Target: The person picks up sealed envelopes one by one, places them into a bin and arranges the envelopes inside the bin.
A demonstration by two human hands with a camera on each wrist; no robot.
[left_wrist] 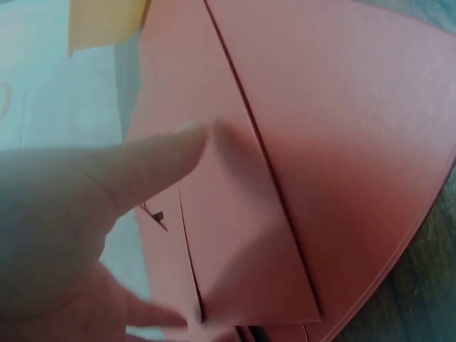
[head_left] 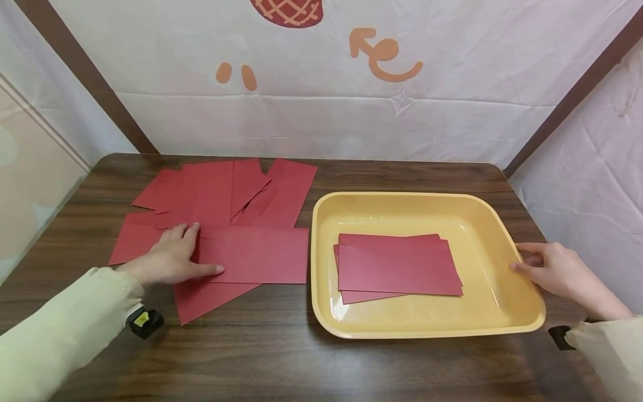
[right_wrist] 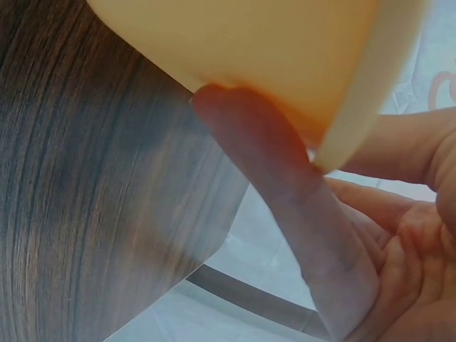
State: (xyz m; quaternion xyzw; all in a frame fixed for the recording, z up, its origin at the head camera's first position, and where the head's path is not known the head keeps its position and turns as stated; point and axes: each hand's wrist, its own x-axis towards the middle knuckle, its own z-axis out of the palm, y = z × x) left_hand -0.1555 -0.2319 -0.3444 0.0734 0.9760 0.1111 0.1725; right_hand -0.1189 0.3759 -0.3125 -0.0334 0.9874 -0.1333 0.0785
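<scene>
My left hand [head_left: 173,257] rests on a red envelope [head_left: 266,254] at the left end, thumb and fingers spread. In the left wrist view the thumb touches the red paper [left_wrist: 228,199], with the other fingers partly out of frame. More red envelopes [head_left: 208,187] lie overlapping behind and under it. My right hand [head_left: 557,268] pinches the right wall of a yellow plastic tray [head_left: 497,279], thumb on the inner side. The right wrist view has a finger against the outside of the tray wall [right_wrist: 285,43]. Inside the tray is a small stack of red envelopes [head_left: 397,265].
A dark wood-grain table [head_left: 261,357] carries everything. Behind it hangs a pale printed cloth [head_left: 321,123], close to the table's back edge. The left edge of the tray stands right beside the top envelope's right end.
</scene>
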